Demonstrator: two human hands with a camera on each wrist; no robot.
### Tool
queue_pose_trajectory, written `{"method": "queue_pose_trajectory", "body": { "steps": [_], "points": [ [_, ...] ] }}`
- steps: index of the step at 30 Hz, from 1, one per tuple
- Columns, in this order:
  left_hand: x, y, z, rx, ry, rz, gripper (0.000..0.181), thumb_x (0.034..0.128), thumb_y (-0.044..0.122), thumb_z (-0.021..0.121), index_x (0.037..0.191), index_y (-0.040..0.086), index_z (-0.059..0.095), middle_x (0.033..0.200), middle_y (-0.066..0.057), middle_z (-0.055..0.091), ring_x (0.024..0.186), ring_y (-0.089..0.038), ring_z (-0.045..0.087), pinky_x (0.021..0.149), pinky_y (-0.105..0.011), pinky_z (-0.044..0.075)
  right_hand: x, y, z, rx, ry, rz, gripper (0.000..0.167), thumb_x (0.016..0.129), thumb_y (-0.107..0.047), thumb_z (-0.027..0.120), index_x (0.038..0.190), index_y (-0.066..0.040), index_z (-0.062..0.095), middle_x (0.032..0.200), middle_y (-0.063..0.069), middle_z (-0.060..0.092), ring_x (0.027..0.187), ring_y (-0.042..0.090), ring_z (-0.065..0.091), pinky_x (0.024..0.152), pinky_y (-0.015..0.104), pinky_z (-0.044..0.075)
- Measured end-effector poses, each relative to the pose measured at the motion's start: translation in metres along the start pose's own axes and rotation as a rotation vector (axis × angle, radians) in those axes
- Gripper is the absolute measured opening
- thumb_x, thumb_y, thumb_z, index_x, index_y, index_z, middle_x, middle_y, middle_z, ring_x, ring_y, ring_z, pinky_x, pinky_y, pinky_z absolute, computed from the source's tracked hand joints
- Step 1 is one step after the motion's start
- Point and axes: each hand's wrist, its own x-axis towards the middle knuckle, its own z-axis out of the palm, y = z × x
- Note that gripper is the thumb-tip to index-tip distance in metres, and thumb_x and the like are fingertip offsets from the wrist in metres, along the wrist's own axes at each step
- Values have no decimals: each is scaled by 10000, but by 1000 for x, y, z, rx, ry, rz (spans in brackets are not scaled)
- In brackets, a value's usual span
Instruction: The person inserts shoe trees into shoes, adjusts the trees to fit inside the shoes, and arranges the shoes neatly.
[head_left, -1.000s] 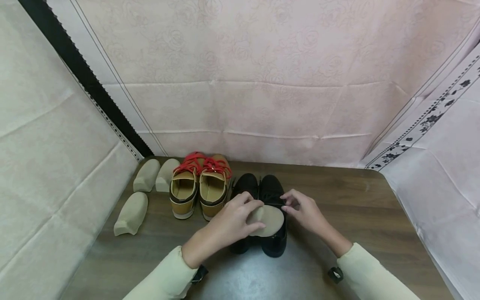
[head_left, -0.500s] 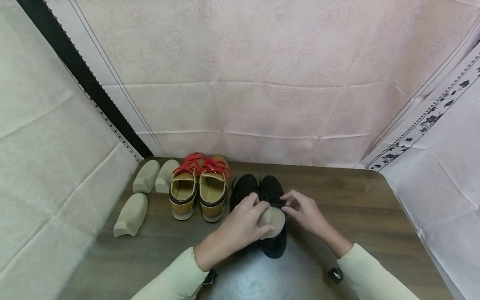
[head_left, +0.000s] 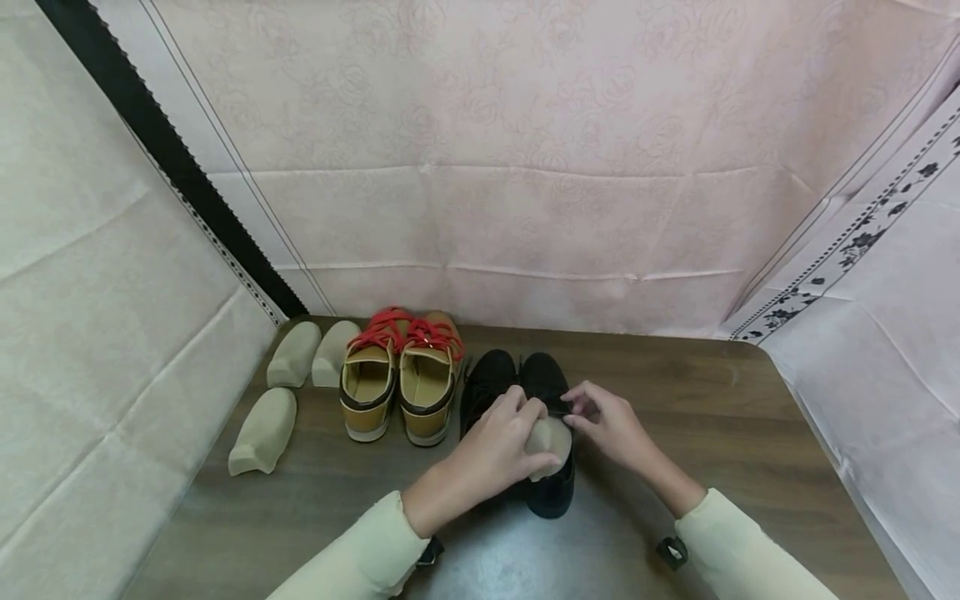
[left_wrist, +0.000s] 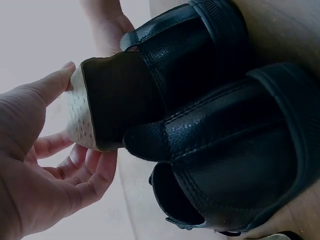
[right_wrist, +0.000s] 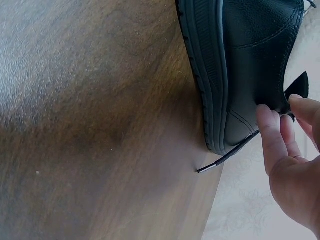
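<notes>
My left hand (head_left: 495,442) grips a beige shoe insert (head_left: 551,446) between thumb and fingers, over the opening of the right-hand black shoe (head_left: 553,496). In the left wrist view the insert's pale, pitted side (left_wrist: 80,112) faces my palm, and its far end is hidden behind the shoe's heel collar. My right hand (head_left: 606,421) pinches the edge of that same shoe's opening near the laces; a black flap (right_wrist: 299,86) sticks up by the fingertips in the right wrist view. Partly covered by my left hand, the other black shoe (head_left: 489,379) stands alongside.
Left of the black pair are tan shoes (head_left: 426,385) with red laces (head_left: 431,335). Several more beige inserts (head_left: 262,429) lie farther left. Pale patterned cloth (head_left: 480,208) hangs behind and at both sides of the wooden surface (head_left: 675,375).
My left hand has moved right and slightly down with the insert, which shows less now and sits more over the right-hand black shoe. The right hand stays at the shoe's edge.
</notes>
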Motion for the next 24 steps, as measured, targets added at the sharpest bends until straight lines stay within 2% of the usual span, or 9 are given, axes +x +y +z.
{"method": "queue_pose_trajectory", "body": {
  "steps": [5,10,14,20,24],
  "points": [
    [2,-2,2,-2,-31,26,582,813,494,847,1221,114,679,1083,-27,557,881,-115,527,680,-191,486,0,1,2,5,8,-10,282,928,-85,769,1176,-177,669,949,-28,664,902,137,686,801,280,597],
    [2,-6,1,-22,-88,64,497,825,454,843,1185,141,702,1120,0,587,930,-107,548,775,-215,513,-2,1,4,4,8,-2,287,922,-79,774,1167,-183,670,945,-34,659,900,127,681,811,278,595],
    [4,-10,-2,-65,-135,82,451,851,419,830,1187,143,709,1137,16,614,929,-87,546,770,-188,494,-2,1,3,5,13,-3,292,918,-74,777,1167,-183,670,945,-30,664,897,132,683,809,290,599],
    [8,-14,-6,-123,-194,78,409,897,357,801,1228,133,715,1177,23,640,939,-61,560,773,-172,494,-1,1,2,10,6,-5,282,928,-81,767,1173,-181,667,949,-27,663,907,138,684,812,292,597],
    [12,-15,-4,-156,-212,53,386,912,343,783,1231,136,716,1174,29,637,923,-46,560,764,-164,495,0,1,0,22,2,4,276,933,-87,763,1172,-185,667,952,-28,662,913,141,684,813,280,593]
  ]
}}
